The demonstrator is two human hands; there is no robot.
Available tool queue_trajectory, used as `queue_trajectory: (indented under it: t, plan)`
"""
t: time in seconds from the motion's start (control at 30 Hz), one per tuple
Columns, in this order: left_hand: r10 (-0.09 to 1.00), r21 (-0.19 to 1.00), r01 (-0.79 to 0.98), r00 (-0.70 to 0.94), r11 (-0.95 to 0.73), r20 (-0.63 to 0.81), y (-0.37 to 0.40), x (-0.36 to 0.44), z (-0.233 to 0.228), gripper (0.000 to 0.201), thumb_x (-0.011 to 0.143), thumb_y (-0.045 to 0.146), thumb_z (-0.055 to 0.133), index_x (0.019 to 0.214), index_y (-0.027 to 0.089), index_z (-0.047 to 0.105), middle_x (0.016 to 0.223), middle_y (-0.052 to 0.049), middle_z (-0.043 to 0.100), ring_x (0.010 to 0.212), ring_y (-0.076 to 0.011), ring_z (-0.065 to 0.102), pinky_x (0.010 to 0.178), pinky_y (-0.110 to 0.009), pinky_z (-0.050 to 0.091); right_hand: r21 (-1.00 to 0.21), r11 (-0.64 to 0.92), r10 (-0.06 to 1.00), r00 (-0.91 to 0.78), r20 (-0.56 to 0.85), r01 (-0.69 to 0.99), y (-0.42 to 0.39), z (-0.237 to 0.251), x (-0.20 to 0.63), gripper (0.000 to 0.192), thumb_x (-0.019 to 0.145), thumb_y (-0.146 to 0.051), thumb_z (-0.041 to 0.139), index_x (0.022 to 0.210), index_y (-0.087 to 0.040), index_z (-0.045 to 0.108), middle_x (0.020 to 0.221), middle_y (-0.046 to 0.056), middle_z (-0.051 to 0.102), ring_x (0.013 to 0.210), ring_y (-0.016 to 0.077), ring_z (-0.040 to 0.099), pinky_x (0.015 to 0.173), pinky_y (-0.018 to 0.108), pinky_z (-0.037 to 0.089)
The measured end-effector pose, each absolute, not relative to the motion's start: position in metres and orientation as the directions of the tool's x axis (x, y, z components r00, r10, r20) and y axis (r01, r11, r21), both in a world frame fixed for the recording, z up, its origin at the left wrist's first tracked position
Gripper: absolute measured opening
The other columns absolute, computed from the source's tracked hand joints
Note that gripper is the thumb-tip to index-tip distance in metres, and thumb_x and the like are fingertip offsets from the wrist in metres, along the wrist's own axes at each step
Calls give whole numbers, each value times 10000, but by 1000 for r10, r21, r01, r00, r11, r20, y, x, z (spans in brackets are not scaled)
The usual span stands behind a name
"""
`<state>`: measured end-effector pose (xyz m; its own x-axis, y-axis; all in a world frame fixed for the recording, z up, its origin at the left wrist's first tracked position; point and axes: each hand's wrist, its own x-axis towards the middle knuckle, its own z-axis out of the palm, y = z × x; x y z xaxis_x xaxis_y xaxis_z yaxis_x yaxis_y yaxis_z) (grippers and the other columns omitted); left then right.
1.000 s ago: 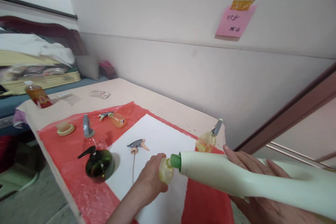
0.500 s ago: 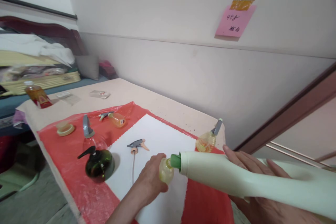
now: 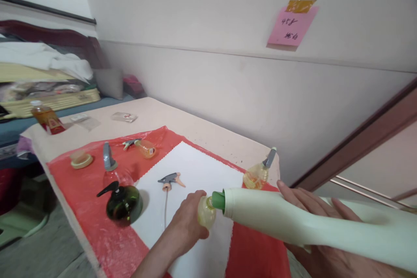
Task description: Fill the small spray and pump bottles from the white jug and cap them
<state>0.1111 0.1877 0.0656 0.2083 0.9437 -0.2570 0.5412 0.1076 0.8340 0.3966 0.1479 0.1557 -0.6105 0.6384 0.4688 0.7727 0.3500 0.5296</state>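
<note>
My left hand (image 3: 187, 219) grips a small clear bottle (image 3: 206, 213) with yellowish liquid, standing on the white cloth (image 3: 192, 200). My right hand (image 3: 322, 243) holds a large pale green jug (image 3: 293, 223) tipped on its side. The jug's green spout (image 3: 218, 200) rests at the small bottle's mouth. A loose grey spray head (image 3: 170, 180) with its tube lies on the cloth just left of my left hand.
On the red plastic sheet (image 3: 91, 208) stand a dark green spray bottle (image 3: 123, 202), a clear grey-topped sprayer (image 3: 109, 167), a small orange sprayer lying down (image 3: 143, 147), a round lid (image 3: 81, 159) and a yellow sprayer (image 3: 259, 171) near the wall. An amber bottle (image 3: 47, 118) stands far left.
</note>
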Motion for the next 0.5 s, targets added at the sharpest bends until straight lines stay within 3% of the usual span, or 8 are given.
queue_trajectory:
  t: [0.1,0.5]
  plan:
    - [942,835,538,205,117,-264,188,112,68,731,526,123,660,1223,285,511,1165,-33,552,1046,-240,534,811,-318,417,632,337,625,-668,404,698,147,153,400,498,849,-150,406,1316,-196,573,1332,160,602,1150,364,580,924,616,441]
    - [944,835,539,205,111,-257,187,110,64,725,526,122,657,1215,295,510,1172,-29,556,1041,-227,542,783,-292,430,648,335,623,-677,392,683,149,152,401,503,845,-147,395,1312,-198,575,1346,162,587,1164,376,577,935,628,433]
